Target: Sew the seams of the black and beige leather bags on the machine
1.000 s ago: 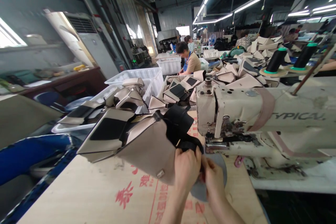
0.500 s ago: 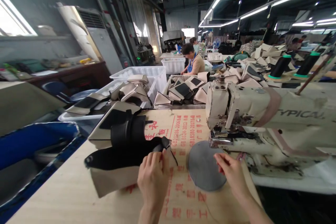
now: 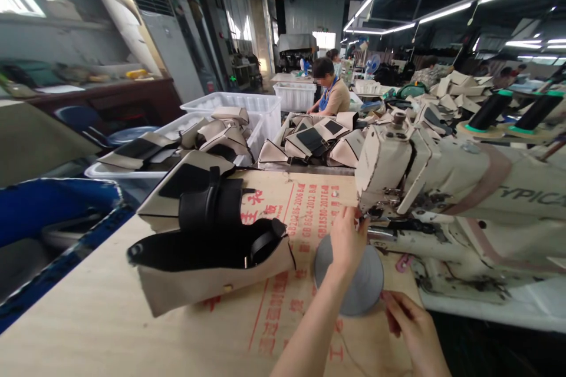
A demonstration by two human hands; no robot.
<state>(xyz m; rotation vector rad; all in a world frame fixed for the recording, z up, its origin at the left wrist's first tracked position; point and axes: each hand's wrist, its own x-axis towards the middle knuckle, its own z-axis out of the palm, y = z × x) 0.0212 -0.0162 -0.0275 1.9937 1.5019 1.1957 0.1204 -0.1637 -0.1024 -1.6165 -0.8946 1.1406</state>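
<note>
My left hand [image 3: 348, 241] reaches up to the needle area under the head of the cream sewing machine [image 3: 446, 188]. Its fingertips are pressed together there, and what they pinch is too small to make out. My right hand [image 3: 411, 327] rests low at the table's near right edge with its fingers curled, beside the grey round pad [image 3: 358, 288] below the needle. A beige and black bag piece [image 3: 207, 271] lies on the table to the left, with neither hand touching it. A second folded piece [image 3: 194, 194] lies behind it.
The table top is a cardboard sheet [image 3: 283, 318] with red print. White bins [image 3: 239, 106] and a pile of bag pieces [image 3: 313, 144] stand behind. Black thread cones [image 3: 486, 112] sit over the machine. A seated person [image 3: 329, 94] works further back. A blue bin [image 3: 53, 206] is at the left.
The bag piece was moved left from the machine and laid down. My left hand let go of it and reached to the needle area. My right hand drew back toward me.
</note>
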